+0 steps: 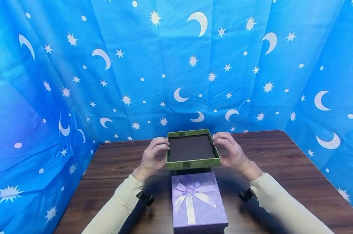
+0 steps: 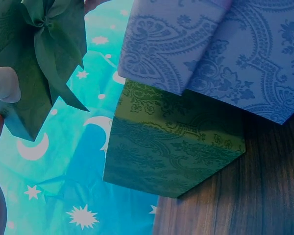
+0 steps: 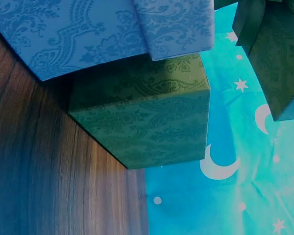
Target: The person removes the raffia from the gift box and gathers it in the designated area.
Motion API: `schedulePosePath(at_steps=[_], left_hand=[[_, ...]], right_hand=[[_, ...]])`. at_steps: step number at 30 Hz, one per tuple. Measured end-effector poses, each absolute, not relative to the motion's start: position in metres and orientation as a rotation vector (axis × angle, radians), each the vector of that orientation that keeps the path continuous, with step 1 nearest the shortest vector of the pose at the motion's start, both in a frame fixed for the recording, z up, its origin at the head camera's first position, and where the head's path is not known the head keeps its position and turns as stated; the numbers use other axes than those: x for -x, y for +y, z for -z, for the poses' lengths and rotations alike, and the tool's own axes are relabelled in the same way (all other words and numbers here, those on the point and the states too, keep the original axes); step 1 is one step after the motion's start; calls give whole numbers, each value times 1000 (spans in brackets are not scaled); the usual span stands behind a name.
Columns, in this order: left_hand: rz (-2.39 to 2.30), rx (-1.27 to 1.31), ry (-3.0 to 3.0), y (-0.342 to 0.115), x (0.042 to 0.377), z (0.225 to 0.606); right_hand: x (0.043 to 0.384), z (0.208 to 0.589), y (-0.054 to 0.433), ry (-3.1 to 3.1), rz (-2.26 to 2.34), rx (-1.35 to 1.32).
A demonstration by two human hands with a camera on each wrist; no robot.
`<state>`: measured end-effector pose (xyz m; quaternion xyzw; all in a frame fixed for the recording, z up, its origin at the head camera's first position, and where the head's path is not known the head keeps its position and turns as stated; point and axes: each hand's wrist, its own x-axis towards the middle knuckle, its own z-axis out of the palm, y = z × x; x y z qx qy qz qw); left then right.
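A green patterned gift box lid [image 1: 194,163] is held up between both hands, its dark inside facing the head view. My left hand [image 1: 153,156] grips its left edge, and my right hand [image 1: 232,152] pinches the right edge. On the lid's outer face a green ribbon bow [image 2: 46,22] shows in the left wrist view. The green box base [image 3: 152,127] stands on the table below the lid, mostly hidden in the head view. Nearer the person sits a purple gift box [image 1: 202,211] with its lid on and a lilac bow [image 1: 189,190].
The brown wood-grain table [image 1: 115,182] carries the boxes. A blue cloth [image 1: 153,58] printed with moons and stars hangs behind the table and along its sides. Both forearms, in pale sleeves, lie on either side of the purple box.
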<state>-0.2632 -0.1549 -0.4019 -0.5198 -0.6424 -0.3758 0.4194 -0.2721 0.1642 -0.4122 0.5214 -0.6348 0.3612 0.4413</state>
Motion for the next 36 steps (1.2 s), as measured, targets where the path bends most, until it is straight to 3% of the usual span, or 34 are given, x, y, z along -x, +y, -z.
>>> schedulePosePath(at_steps=[12, 25, 36], left_hand=[[915, 1292, -1637, -158, 267, 406], [896, 1283, -1633, -156, 268, 408], [895, 1271, -1605, -152, 268, 407]], right_hand=[[267, 400, 166, -1736, -937, -1049], [248, 379, 168, -2290, -1537, -597], [243, 370, 163, -2112, -2321, -453]])
